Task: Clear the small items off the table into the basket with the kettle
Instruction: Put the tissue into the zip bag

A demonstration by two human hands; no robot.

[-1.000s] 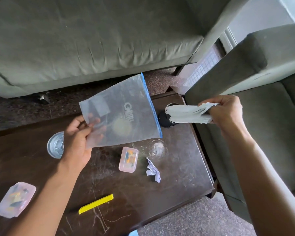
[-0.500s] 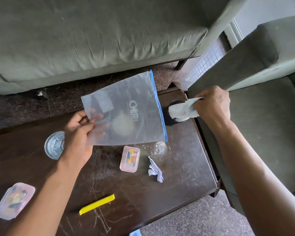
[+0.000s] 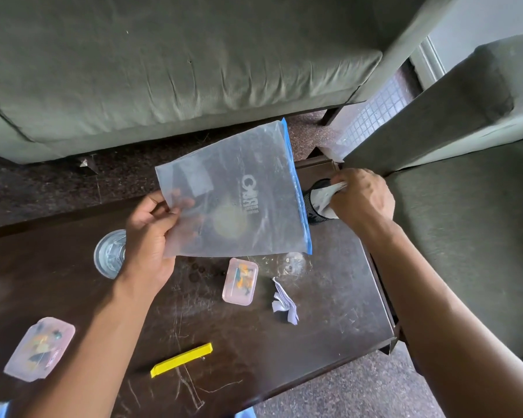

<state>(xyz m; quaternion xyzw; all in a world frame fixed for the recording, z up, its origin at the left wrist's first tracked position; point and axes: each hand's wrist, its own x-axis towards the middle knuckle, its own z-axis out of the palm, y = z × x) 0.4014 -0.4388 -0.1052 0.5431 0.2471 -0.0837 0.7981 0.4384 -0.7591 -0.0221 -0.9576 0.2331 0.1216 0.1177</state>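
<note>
Right then, my right hand (image 3: 363, 198) pinched a crumpled paper wad (image 3: 326, 197) into a black mesh cup (image 3: 314, 206) at the table's (image 3: 329, 297) far right corner. My left hand (image 3: 150, 233) pinched a zip bag (image 3: 233, 191), blue seal pointing toward that cup. Folded paper scrap (image 3: 284, 301) lay nearer my right hand. Basket and kettle weren't visible; bag hid most of the cup.
</note>
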